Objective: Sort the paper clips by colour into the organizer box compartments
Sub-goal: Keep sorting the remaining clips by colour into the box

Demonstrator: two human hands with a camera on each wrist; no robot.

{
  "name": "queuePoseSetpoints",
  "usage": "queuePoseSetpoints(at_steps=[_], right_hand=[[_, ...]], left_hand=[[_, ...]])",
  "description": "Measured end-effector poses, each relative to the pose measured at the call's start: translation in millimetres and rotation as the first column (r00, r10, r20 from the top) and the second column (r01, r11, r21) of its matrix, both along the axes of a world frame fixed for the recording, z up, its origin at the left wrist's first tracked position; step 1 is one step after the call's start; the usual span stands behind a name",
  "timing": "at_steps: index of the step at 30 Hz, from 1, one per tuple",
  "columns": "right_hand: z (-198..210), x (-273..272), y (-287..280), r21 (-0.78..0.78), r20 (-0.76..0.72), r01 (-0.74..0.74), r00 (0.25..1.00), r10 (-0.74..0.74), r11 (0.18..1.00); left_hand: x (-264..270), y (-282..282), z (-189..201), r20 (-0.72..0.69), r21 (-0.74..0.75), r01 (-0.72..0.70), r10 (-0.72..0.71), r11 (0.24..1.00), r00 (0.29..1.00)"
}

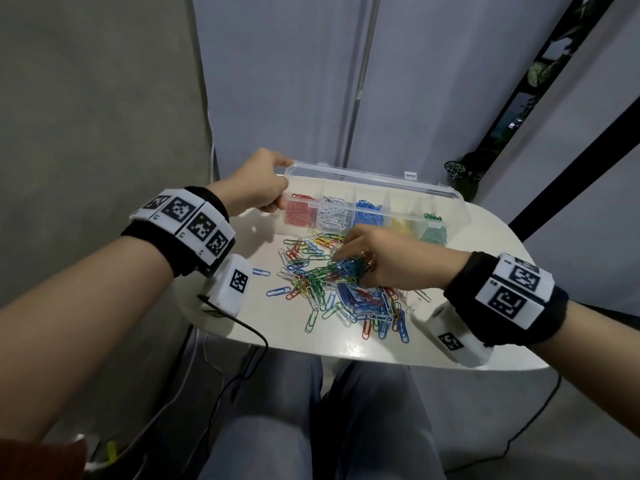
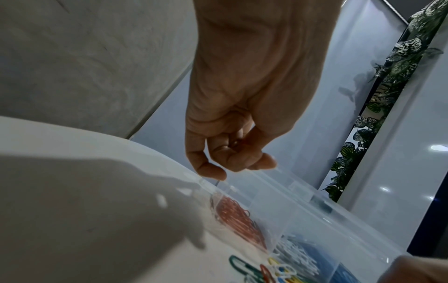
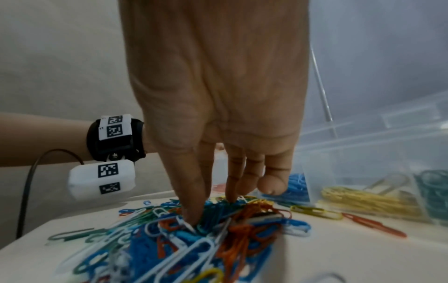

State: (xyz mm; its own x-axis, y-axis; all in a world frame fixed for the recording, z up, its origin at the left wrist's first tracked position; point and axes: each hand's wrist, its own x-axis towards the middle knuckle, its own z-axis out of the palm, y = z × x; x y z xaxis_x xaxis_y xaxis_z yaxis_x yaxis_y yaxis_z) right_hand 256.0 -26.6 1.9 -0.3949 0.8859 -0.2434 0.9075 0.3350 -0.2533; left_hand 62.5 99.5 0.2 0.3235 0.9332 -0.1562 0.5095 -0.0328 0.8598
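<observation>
Left hand (image 1: 258, 187) sits at the far-left corner of the organizer box (image 1: 450, 202), fingers curled round that end — thumb on the raised lid's rim, fingertips (image 2: 213, 170) on the clear wall by the red compartment (image 1: 300, 213). It appears to steady the box.

The box is thin, transparent, glossy plastic, lid hinged open toward the table's far edge. Its long axis runs left to right across the table (image 1: 485, 341), a smooth white top with rounded corners. Compartments in order: red, white (image 1: 334, 216), blue (image 1: 369, 213), yellow (image 1: 401, 225), green (image 1: 433, 232). Each holds clips of its own colour.

The unsorted pile (image 1: 343, 289) of paper clips — slim coated-wire loops, mixed colours, tangled — lies at the table's middle, just on the near side of the box.

Right hand (image 1: 381, 265) is down on the pile, fingers extended and narrowly spread, fingertips (image 3: 194, 216) dug among blue and green clips. Whether a clip is actually pinched cannot be told.

Judgement: the right hand is the nearer to both pile and box; every compartment lies just beyond it, toward the far edge. A short forward carry serves, the sideways offset set by the clip's colour. Tangled loops may lift neighbours of another colour.
</observation>
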Motion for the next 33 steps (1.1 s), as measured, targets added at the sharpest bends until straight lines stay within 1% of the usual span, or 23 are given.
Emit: queuePoseSetpoints(at_steps=[2, 4, 6, 7, 9, 12, 14, 16, 18, 19, 20, 23, 25, 26, 28, 33], right_hand=[[-4.1, -1.7, 3.0, 0.022, -0.002, -0.008, 1.000, 0.008, 1.000], [-5.1, -1.9, 4.7, 0.023, -0.023, 0.047, 0.999, -0.047, 0.999], [-4.8, 2.2, 8.1, 0.021, -0.096, 0.125, 0.988, -0.123, 0.992], [-4.0, 5.6, 9.5, 0.012, -0.168, 0.173, 0.971, -0.168, 0.985], [-1.6, 11.9, 10.2, -0.030, -0.334, 0.284, 0.901, -0.277, 0.958], [2.8, 19.2, 8.6, -0.120, -0.519, 0.417, 0.747, -0.415, 0.901], [6.0, 23.5, 7.2, -0.208, -0.600, 0.442, 0.647, -0.471, 0.872], [8.6, 28.3, 7.0, -0.273, -0.650, 0.449, 0.565, -0.507, 0.851], [11.3, 32.1, 6.2, -0.297, -0.668, 0.468, 0.521, -0.532, 0.832], [12.0, 33.7, 5.5, -0.283, -0.662, 0.481, 0.528, -0.532, 0.830], [11.7, 35.3, 5.4, -0.241, -0.640, 0.494, 0.566, -0.520, 0.835], [8.5, 35.8, 5.3, -0.040, -0.487, 0.482, 0.756, -0.438, 0.875], [6.4, 29.4, 3.9, 0.028, -0.380, 0.436, 0.837, -0.394, 0.899], [4.9, 25.0, 3.0, 0.039, -0.330, 0.414, 0.865, -0.379, 0.909], [0.0, 16.0, 1.1, 0.032, -0.245, 0.385, 0.898, -0.366, 0.922], [-10.2, 3.0, 4.1, 0.061, -0.056, 0.340, 0.940, -0.337, 0.939]], left_hand=[[-0.5, 0.1, 0.7, 0.002, -0.002, -0.001, 0.001, 1.000, 1.000], [-0.2, 0.1, 0.7, 0.006, -0.004, -0.001, 0.001, 1.000, 1.000], [0.0, -0.3, 0.7, 0.002, -0.003, 0.002, -0.002, 1.000, 1.000], [0.2, -0.4, 0.6, 0.000, -0.003, 0.002, -0.002, 1.000, 1.000], [-0.1, 0.1, 0.5, -0.001, -0.002, 0.002, -0.002, 1.000, 1.000], [-1.1, 1.4, 0.2, 0.001, -0.006, 0.000, 0.000, 1.000, 1.000], [-0.7, 1.5, 0.0, -0.001, -0.005, -0.001, 0.001, 1.000, 1.000], [-0.7, 1.0, 0.0, -0.001, -0.002, -0.003, 0.003, 1.000, 1.000], [-0.8, 1.0, -0.1, -0.006, 0.000, -0.003, 0.003, 1.000, 1.000], [-0.9, 1.2, -0.3, -0.007, 0.000, -0.002, 0.002, 1.000, 1.000], [-0.9, 1.7, -0.7, -0.007, 0.000, -0.002, 0.002, 1.000, 1.000], [-0.7, 2.4, -1.4, -0.014, 0.004, -0.004, 0.004, 1.000, 1.000], [-0.5, 2.4, -1.4, -0.015, 0.004, -0.004, 0.004, 1.000, 1.000], [-0.6, 2.4, -1.1, -0.016, 0.004, -0.004, 0.004, 1.000, 1.000], [-0.9, 2.5, -0.9, -0.021, 0.009, -0.004, 0.004, 1.000, 1.000], [-0.6, 2.4, -1.1, -0.019, 0.004, 0.000, 0.000, 1.000, 1.000]])
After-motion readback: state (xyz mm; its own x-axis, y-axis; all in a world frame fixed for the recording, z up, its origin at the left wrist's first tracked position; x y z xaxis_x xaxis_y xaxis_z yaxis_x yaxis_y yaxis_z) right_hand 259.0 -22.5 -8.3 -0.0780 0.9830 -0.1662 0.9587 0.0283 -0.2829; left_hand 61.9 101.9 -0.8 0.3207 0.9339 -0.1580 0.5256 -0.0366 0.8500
